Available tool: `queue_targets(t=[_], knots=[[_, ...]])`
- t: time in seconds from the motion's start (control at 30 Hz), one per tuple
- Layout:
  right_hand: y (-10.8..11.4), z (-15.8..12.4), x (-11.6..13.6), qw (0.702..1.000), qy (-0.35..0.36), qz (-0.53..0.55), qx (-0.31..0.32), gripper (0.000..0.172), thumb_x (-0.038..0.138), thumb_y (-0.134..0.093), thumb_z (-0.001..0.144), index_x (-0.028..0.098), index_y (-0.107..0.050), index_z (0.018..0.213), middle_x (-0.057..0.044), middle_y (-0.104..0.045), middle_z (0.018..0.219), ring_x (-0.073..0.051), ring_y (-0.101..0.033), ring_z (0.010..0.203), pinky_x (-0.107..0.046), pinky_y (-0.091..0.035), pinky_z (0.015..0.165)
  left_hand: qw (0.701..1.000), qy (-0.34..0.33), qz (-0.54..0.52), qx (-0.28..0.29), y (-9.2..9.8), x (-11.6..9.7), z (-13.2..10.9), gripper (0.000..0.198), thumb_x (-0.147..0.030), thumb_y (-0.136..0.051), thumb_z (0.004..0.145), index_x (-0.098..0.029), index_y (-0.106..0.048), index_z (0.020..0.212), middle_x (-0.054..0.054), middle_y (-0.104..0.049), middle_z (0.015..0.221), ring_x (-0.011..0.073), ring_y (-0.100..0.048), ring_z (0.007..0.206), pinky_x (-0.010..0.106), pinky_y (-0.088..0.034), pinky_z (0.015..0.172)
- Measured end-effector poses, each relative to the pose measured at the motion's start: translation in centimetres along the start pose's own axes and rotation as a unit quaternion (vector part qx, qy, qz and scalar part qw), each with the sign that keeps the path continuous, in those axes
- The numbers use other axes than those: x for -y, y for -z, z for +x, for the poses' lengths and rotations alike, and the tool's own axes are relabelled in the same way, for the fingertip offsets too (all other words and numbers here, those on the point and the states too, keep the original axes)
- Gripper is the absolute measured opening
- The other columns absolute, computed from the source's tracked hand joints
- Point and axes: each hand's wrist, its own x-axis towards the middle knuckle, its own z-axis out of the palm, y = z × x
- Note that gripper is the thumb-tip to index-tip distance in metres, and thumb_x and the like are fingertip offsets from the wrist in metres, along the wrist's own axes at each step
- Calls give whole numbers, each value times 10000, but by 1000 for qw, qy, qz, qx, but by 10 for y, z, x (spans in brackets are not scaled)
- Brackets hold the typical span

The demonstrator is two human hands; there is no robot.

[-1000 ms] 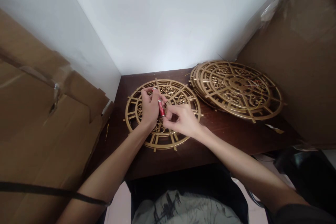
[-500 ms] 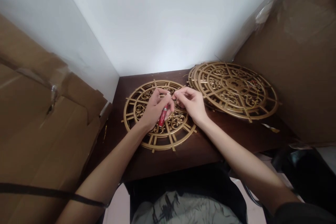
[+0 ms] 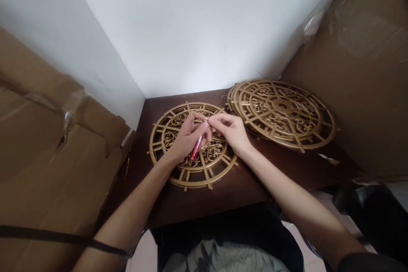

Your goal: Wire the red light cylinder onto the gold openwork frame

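Observation:
My left hand (image 3: 188,137) is closed around a slim red tube (image 3: 196,148) with silver parts. It is held at a slant, its red lower end pointing down toward me. My right hand (image 3: 232,129) pinches thumb and fingers together right at the tube's upper tip; what lies between them is too small to make out. Beneath both hands a round gold openwork disc (image 3: 183,182), with scrollwork inside and short bars around its rim, lies flat on the dark brown table (image 3: 223,208).
To the right, several similar gold discs (image 3: 287,106) are stacked and overlap. A small flat strip (image 3: 328,158) lies near them. Cardboard boxes (image 3: 47,170) stand at the left, with another large cardboard box (image 3: 357,76) at the right. A white wall (image 3: 207,29) rises behind the table.
My right fingertips have come closer to the upper tip of the red tube. The tube is turned slightly in my left hand. The view has tilted up a little.

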Motion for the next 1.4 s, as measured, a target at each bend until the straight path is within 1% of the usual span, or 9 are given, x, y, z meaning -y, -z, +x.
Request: queue_targets(t=[0.2, 0.37, 0.5, 0.6, 0.87, 1.1, 1.4], knots=[[-2, 0, 0, 1000, -23, 15, 2, 196, 342, -697, 704, 149, -688, 744, 7, -589, 594, -77, -483, 524, -207, -366, 493, 1000, 5, 19, 9, 5, -5, 0, 181, -264, -515, 870, -186, -383, 968, -30, -585, 596, 44, -450, 423, 139, -330, 416], [-3, 1, 0, 1000, -16, 19, 7, 197, 339, -694, 711, 146, -688, 751, 3, -597, 605, -76, -485, 530, -202, -358, 490, 999, 7, 20, 27, 8, -5, 0, 213, -242, -522, 868, -186, -373, 1009, -16, -610, 612, 36, -432, 424, 139, -329, 431], [-2, 1, 0, 1000, -14, 22, 13, 232, 371, -709, 694, 146, -687, 749, -2, -609, 626, -81, -503, 543, -204, -376, 493, 999, 1, 20, 34, 10, -2, 1, 220, -248, -522, 871, -183, -373, 1019, -11, -616, 626, 35, -434, 429, 139, -324, 433], [-2, 0, -1, 999, -13, 30, 19, 244, 383, -714, 689, 149, -682, 750, -2, -613, 629, -86, -522, 552, -208, -402, 505, 999, -3, 17, 32, 9, -2, 0, 224, -247, -530, 866, -179, -378, 1015, -13, -616, 627, 33, -440, 429, 139, -324, 433], [-3, 0, 2, 999, 1, 30, 23, 212, 357, -699, 712, 150, -667, 747, -4, -621, 636, -88, -550, 549, -233, -445, 551, 1000, 4, 18, 18, 5, -7, 0, 206, -236, -537, 858, -172, -388, 986, -18, -608, 620, 31, -445, 433, 138, -326, 434], [-3, -2, 6, 999, 1, 23, 24, 133, 278, -663, 742, 145, -659, 750, -4, -621, 637, -88, -554, 551, -238, -453, 562, 1000, -5, 25, 18, 6, -5, 0, 188, -234, -523, 866, -176, -383, 978, -17, -606, 614, 39, -451, 443, 145, -339, 443], [-2, -1, 5, 999, 8, 27, 29, 136, 279, -659, 746, 143, -660, 753, -1, -623, 625, -88, -551, 551, -237, -457, 563, 999, -19, 31, 16, 7, -2, 1, 165, -237, -511, 871, -180, -385, 960, -22, -594, 614, 51, -467, 455, 157, -343, 444]])
